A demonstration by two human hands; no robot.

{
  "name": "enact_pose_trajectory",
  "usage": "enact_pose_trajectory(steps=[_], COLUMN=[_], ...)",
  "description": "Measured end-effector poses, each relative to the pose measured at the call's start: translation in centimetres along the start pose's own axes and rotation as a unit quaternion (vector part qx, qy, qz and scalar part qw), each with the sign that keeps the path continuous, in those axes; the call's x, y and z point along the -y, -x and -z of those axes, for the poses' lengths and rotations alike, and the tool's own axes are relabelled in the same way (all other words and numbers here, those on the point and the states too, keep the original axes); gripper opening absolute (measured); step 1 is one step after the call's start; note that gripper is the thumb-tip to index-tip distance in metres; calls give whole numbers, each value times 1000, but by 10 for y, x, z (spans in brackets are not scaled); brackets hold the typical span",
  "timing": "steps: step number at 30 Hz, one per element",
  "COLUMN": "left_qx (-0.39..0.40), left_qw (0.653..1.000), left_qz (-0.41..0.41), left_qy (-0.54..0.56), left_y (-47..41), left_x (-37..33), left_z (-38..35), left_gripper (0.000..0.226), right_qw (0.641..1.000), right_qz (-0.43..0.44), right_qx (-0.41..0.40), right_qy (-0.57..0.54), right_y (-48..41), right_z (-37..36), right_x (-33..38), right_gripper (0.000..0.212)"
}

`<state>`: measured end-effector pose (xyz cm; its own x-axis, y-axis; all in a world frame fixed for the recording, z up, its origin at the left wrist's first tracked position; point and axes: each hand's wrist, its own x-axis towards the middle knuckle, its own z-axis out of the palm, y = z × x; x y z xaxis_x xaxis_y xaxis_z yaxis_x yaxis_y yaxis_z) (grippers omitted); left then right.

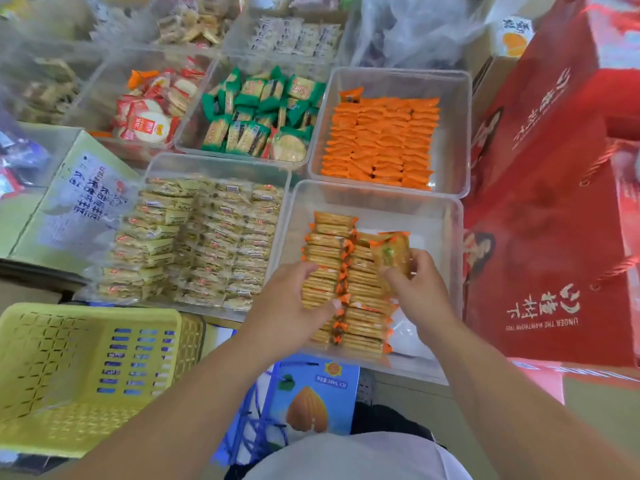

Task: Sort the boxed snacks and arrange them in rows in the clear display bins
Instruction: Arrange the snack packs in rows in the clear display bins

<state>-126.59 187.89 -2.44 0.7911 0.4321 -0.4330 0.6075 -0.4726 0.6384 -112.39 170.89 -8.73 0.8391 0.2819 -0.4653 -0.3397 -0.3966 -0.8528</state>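
Flat square cracker packs (346, 289) in clear film with orange crimped ends stand on edge in two rows inside a clear plastic bin (446, 237), filling its left part. The left hand (294, 306) is clamped around a handful of packs in the left row, thumb at the near side. The right hand (420, 289) pinches one loose pack (391, 251) tilted above the right row; the two hands are apart.

Beyond it, another clear bin (450, 133) holds solid orange wrappers (381, 140) packed in tight rows. To the left, a bin (221, 164) carries pale yellow cracker packs (194, 247) in several rows. Farther back, green-ended packs (259, 116) lie jumbled in a bin, beside round rice crackers (149, 116) in red-and-white wrap.

A yellow perforated plastic basket (69, 375) sits near left, a glossy red gift bag (554, 202) at right, and a blue carton (311, 400) printed with an almond below the hands.
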Motion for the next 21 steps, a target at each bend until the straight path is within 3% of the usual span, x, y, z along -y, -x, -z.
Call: enact_pose_trajectory(steps=[5, 9, 16, 21], left_qx=[18, 69, 165, 188], left_qw=[987, 966, 922, 915], left_qz=[-94, -142, -149, -131], left_qy=[-132, -206, -317, -332], left_y=[-61, -110, -178, -191], left_x=[-17, -28, -32, -24], left_z=[-21, -43, -68, -72], left_gripper=[79, 91, 110, 94], right_qw=[996, 987, 957, 924], right_qz=[7, 36, 91, 88], right_qx=[-94, -129, -144, -106], right_qy=[10, 94, 235, 357], right_y=[-29, -41, -55, -69], right_z=[4, 0, -8, -8], right_x=[-18, -20, -10, -4], right_gripper=[36, 46, 57, 61])
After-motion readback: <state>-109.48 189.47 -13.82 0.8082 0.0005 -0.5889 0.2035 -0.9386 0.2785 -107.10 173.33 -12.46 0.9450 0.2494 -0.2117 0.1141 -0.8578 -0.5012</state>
